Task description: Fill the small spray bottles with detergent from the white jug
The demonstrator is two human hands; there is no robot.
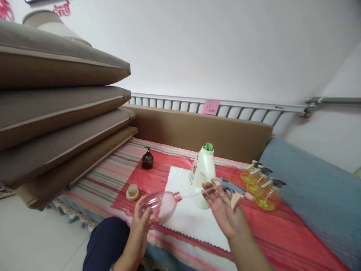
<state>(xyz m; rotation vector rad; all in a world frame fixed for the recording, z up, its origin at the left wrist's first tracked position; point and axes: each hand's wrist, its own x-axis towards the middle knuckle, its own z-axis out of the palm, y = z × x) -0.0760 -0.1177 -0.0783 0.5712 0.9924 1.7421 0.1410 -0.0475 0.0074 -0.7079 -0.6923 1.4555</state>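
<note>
My left hand (142,216) is closed around a clear pink spray bottle (153,205), tilted with its neck toward the right. A pale patch shows through its wall; I cannot tell whether it is liquid. My right hand (225,214), palm turned up, holds a grey and peach trigger spray head (232,188). Its thin clear tube (193,195) reaches to the pink bottle's mouth. Behind the tube stands a pale green detergent jug (204,169) with a green pouring spout, uncapped, on a white cloth (186,222). A cream cap (132,192) sits left of the bottle.
A dark pump bottle (147,160) stands at the back left. Yellow spray bottles (265,197) are grouped at the right on the red cloth (296,233). Stacked brown cushions (64,101) rise at the left. A brown board (197,130) and radiator (175,105) line the back.
</note>
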